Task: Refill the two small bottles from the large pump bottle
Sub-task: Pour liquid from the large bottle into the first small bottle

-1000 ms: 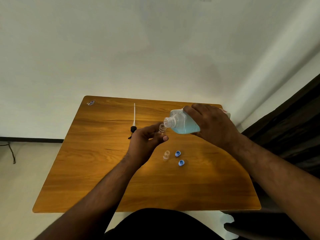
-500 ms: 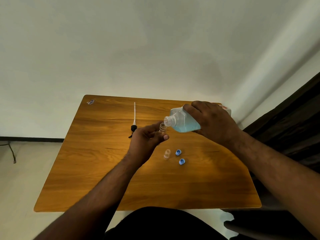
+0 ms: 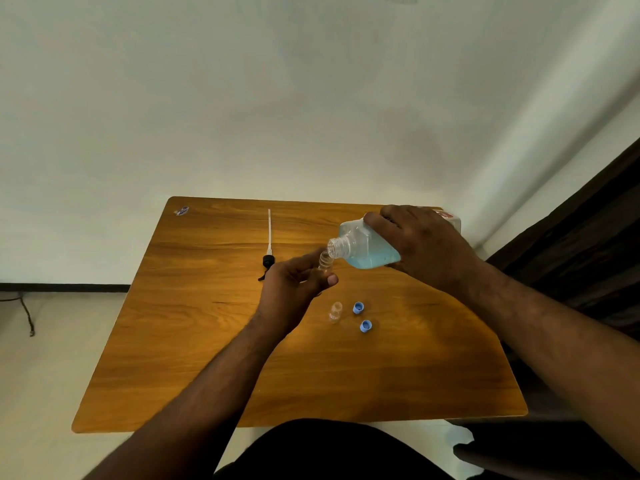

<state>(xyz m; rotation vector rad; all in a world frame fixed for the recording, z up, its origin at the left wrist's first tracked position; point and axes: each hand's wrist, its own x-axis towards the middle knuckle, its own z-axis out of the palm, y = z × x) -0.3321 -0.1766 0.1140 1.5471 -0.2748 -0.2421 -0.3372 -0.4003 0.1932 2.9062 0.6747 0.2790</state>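
My right hand (image 3: 420,244) grips the large clear bottle (image 3: 363,249) of blue liquid, tipped on its side with its open neck pointing left. My left hand (image 3: 294,289) pinches a small clear bottle (image 3: 325,262) just under that neck, its mouth touching the big bottle's lip. The second small bottle (image 3: 335,311) stands uncapped on the wooden table (image 3: 194,341). Two blue caps (image 3: 358,308) (image 3: 365,326) lie to its right. The removed pump head with its white tube (image 3: 269,242) lies behind my left hand.
A small blue-and-white sticker (image 3: 181,211) sits at the table's far left corner. A white wall rises behind the table, and dark furniture (image 3: 588,237) stands to the right. My dark-clothed lap (image 3: 329,452) is at the near edge.
The large bottle's neck and the small bottle have stayed together, with only a slight drift. The blue liquid has shifted a little nearer the neck.
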